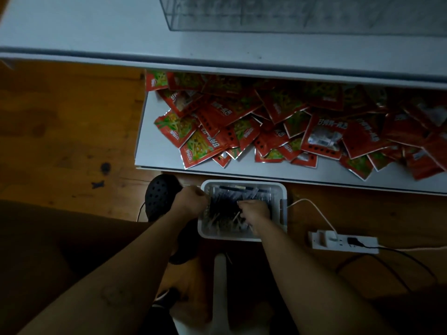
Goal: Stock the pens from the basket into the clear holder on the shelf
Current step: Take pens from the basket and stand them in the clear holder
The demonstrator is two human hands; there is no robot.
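A white basket full of pens stands on the wooden floor below the shelves. My left hand is at the basket's left rim with its fingers curled, seemingly gripping the edge or some pens; the dim light hides which. My right hand reaches down into the pile of pens, fingers bent among them. The clear holder sits on the top shelf at the upper right, far above both hands.
A lower shelf carries a heap of red snack packets. A white power strip with cables lies on the floor right of the basket. A black shoe is just left of it.
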